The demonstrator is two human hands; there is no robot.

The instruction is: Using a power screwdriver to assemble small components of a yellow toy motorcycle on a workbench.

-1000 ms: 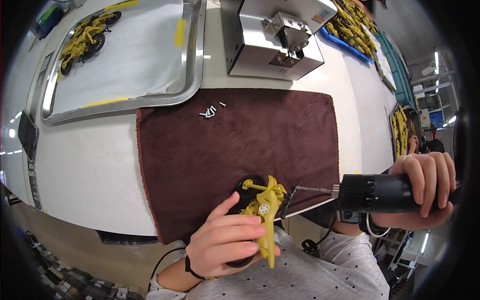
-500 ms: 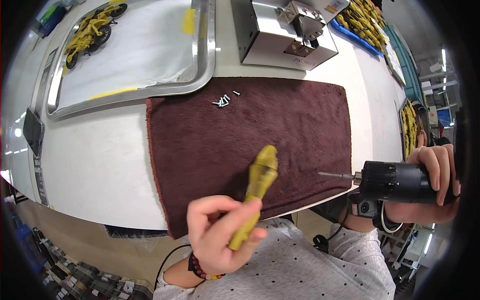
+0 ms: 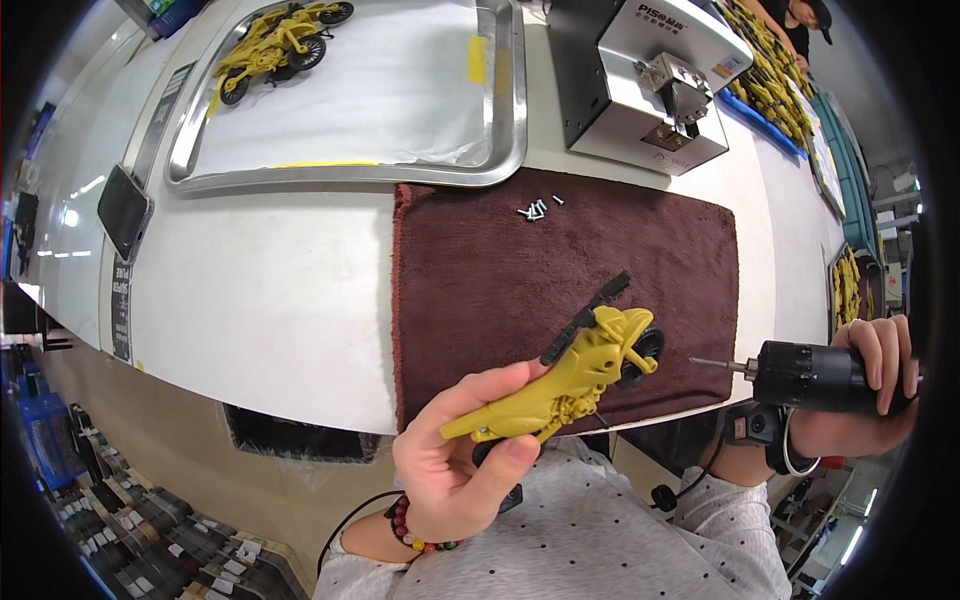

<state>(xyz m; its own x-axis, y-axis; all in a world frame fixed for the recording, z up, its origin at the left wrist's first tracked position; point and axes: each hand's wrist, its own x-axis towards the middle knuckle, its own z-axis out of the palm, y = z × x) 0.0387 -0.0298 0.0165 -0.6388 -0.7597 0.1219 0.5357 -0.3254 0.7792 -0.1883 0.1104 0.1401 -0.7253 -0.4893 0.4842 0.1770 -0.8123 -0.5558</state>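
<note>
A yellow toy motorcycle point(image 3: 575, 385) with black handlebars and a black front wheel is held above the mat's near edge. My left hand point(image 3: 450, 460) is closed round its tail end, fingers on one side and thumb on the other; the rear wheel is mostly hidden by the hand. At the right, my right hand point(image 3: 880, 365) grips a black electric screwdriver point(image 3: 810, 377), its thin bit pointing left toward the toy's front wheel, a gap between them. Several small silver screws point(image 3: 537, 210) lie loose on the dark brown cloth mat point(image 3: 470, 290), near its far edge.
A metal tray point(image 3: 350, 178) lined with white paper holds yellow motorcycles at the far left. Beyond the mat stands a grey metal machine point(image 3: 640, 110). Yellow parts point(image 3: 770, 80) fill a blue tray at the far right, near another person point(image 3: 790, 25). A phone-like dark device point(image 3: 125, 212) lies left.
My left hand has turned the toy motorcycle from a narrow edge-on pose to show its side, handlebars and front wheel. The whole view has shifted; the screwdriver stays at the right.
</note>
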